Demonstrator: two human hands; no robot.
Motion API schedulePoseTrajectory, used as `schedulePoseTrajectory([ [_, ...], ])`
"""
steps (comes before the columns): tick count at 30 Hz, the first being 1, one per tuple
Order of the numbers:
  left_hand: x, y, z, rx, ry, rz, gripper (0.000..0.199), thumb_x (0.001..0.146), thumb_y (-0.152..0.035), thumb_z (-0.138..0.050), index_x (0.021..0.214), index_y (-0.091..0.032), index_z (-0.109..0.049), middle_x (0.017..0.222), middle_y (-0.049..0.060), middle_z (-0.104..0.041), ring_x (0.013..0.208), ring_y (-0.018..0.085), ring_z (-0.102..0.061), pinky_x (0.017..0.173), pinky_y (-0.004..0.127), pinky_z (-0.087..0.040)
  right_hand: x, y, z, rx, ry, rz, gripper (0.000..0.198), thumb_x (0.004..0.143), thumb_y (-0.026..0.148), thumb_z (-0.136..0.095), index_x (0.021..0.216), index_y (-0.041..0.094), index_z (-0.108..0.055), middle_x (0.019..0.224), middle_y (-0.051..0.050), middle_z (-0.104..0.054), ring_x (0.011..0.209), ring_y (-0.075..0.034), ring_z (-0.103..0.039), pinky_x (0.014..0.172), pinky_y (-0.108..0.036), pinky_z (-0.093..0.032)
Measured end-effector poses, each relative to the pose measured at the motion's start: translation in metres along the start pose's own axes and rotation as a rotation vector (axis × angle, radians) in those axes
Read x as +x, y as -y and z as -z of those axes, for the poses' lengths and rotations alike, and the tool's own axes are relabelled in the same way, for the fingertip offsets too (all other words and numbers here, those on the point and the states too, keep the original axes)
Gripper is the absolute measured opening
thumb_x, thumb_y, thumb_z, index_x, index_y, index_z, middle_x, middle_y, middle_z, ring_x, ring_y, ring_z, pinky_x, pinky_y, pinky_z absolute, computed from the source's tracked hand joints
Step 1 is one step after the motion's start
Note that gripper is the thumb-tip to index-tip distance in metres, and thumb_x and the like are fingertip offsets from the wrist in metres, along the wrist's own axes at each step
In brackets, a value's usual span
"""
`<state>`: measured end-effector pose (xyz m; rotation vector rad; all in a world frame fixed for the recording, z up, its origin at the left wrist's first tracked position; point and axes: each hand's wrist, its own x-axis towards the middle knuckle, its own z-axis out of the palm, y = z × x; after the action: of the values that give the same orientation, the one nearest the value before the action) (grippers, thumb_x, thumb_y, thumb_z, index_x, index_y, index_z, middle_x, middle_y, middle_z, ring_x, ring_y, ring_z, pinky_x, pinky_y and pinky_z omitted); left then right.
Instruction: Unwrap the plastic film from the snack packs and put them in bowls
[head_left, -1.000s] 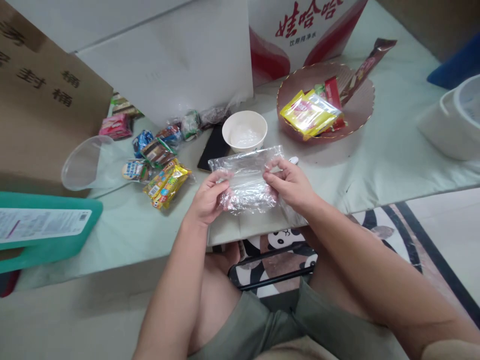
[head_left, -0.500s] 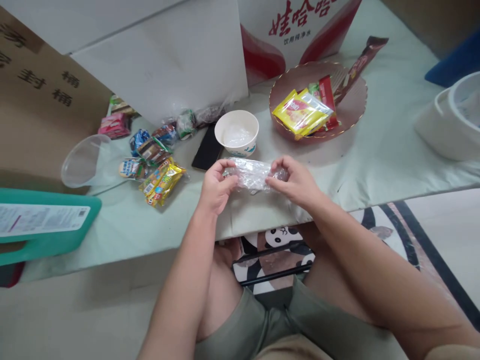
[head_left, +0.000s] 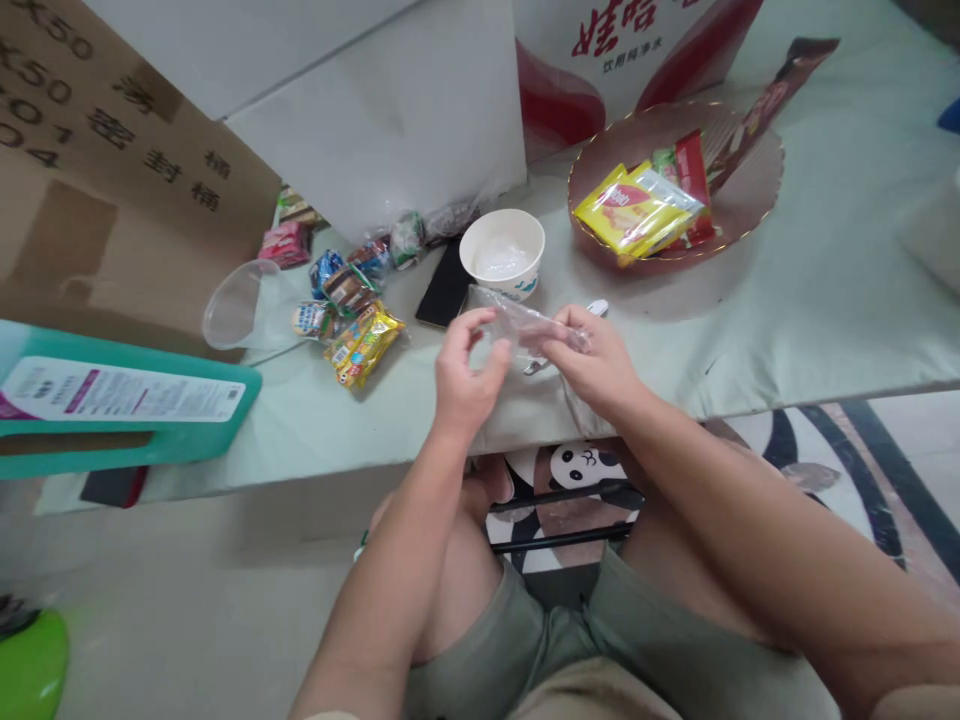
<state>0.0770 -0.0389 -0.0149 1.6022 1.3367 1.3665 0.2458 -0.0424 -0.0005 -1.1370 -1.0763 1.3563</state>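
Note:
A crumpled clear plastic wrapper (head_left: 525, 325) is pinched in my right hand (head_left: 596, 360), with its loose end spreading leftward. My left hand (head_left: 471, 368) is by that loose end, thumb and fingers apart in a curve, with nothing visible between them. Just beyond the wrapper stands a white paper bowl (head_left: 517, 272) with something clear inside. Under the right hand and wrapper lies a slim object with a white end (head_left: 598, 307); its middle is hidden, so I cannot name it.
Packaged snacks (head_left: 364, 345) lie left of a black phone (head_left: 444, 285), near a clear plastic cup (head_left: 240, 305). A pink gold-rimmed bowl (head_left: 739, 225) holds several packets. Cardboard boxes (head_left: 375, 130) stand behind; a green jug (head_left: 217, 425) is at left.
My left fingers have come off the wrapper and spread. The wrapper, earlier stretched between both hands, now hangs from my right hand. The view has shifted left.

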Motion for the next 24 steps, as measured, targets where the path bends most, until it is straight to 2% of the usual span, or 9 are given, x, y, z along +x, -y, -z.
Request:
schedulePoseTrajectory([
  [3,-0.006,-0.012,-0.007,-0.244,0.255,0.180,0.042,0.084,-0.054,-0.073,0.111,-0.021,-0.070,0.113,0.009,-0.075,0.108,0.023,-0.070,0.097,0.036,-0.055,-0.005,-0.002,-0.009,0.202,0.153,-0.014,0.024,0.070,0.032,-0.072,0.071,0.022,-0.050,0.065,0.006,-0.049,0.064,-0.010,-0.046,0.065,-0.026,-0.040],
  [5,-0.004,-0.019,-0.008,-0.389,0.257,0.283,0.044,0.080,-0.058,-0.076,0.103,-0.022,-0.073,0.106,0.008,-0.077,0.101,0.022,-0.071,0.092,0.035,-0.056,-0.006,-0.004,-0.012,0.331,0.212,-0.053,0.022,0.072,0.038,-0.070,0.078,0.022,-0.055,0.073,0.004,-0.058,0.070,-0.012,-0.054,0.069,-0.028,-0.045],
  [7,0.000,-0.022,-0.007,-0.474,0.194,0.332,0.042,0.077,-0.058,-0.080,0.099,-0.022,-0.075,0.100,0.006,-0.077,0.095,0.021,-0.072,0.090,0.035,-0.057,-0.004,-0.005,-0.013,0.304,0.155,-0.066,0.023,0.073,0.041,-0.067,0.084,0.022,-0.061,0.080,0.001,-0.062,0.073,-0.013,-0.057,0.070,-0.030,-0.047],
  [9,0.002,-0.017,-0.002,-0.457,0.097,0.295,0.038,0.079,-0.056,-0.079,0.096,-0.023,-0.075,0.097,0.005,-0.075,0.092,0.019,-0.070,0.089,0.034,-0.056,0.000,-0.007,-0.011,0.166,-0.013,-0.033,0.022,0.073,0.040,-0.065,0.086,0.021,-0.062,0.078,0.001,-0.062,0.070,-0.012,-0.055,0.066,-0.028,-0.045],
  [12,-0.003,0.000,0.010,-0.162,-0.122,0.128,0.025,0.083,-0.047,-0.076,0.086,-0.022,-0.074,0.089,0.002,-0.068,0.087,0.016,-0.064,0.087,0.031,-0.053,0.007,-0.009,-0.009,0.034,-0.172,-0.020,0.018,0.073,0.036,-0.061,0.084,0.022,-0.059,0.072,0.003,-0.057,0.067,-0.012,-0.051,0.062,-0.027,-0.042],
  [16,-0.001,0.008,0.025,0.145,-0.368,0.062,0.012,0.083,-0.028,-0.075,0.082,-0.023,-0.064,0.076,-0.002,-0.058,0.070,0.014,-0.054,0.071,0.030,-0.050,0.013,-0.008,-0.008,-0.002,-0.138,-0.059,0.015,0.075,0.035,-0.054,0.082,0.023,-0.056,0.069,0.004,-0.053,0.064,-0.012,-0.049,0.060,-0.027,-0.039],
  [18,0.018,-0.004,0.029,0.258,-0.465,-0.083,0.018,0.080,-0.020,-0.073,0.077,-0.024,-0.056,0.073,-0.003,-0.052,0.067,0.015,-0.051,0.070,0.031,-0.049,0.016,-0.005,-0.010,-0.015,-0.108,-0.047,0.014,0.076,0.036,-0.054,0.081,0.023,-0.055,0.071,0.004,-0.053,0.064,-0.012,-0.049,0.060,-0.027,-0.038],
  [21,0.071,-0.027,0.023,0.433,-0.295,-0.251,0.024,0.074,-0.011,-0.072,0.071,-0.024,-0.053,0.072,-0.001,-0.049,0.072,0.019,-0.052,0.082,0.037,-0.050,0.022,-0.001,-0.014,-0.006,-0.079,-0.039,0.012,0.078,0.035,-0.054,0.081,0.023,-0.054,0.071,0.004,-0.054,0.064,-0.012,-0.049,0.061,-0.028,-0.038],
  [24,0.128,-0.032,0.005,0.515,0.032,-0.254,0.024,0.067,-0.007,-0.073,0.070,-0.024,-0.057,0.075,0.001,-0.055,0.085,0.023,-0.059,0.091,0.040,-0.051,0.029,0.001,-0.020,0.012,-0.064,-0.050,0.010,0.078,0.033,-0.053,0.079,0.023,-0.054,0.069,0.004,-0.053,0.065,-0.012,-0.048,0.063,-0.028,-0.038],
])
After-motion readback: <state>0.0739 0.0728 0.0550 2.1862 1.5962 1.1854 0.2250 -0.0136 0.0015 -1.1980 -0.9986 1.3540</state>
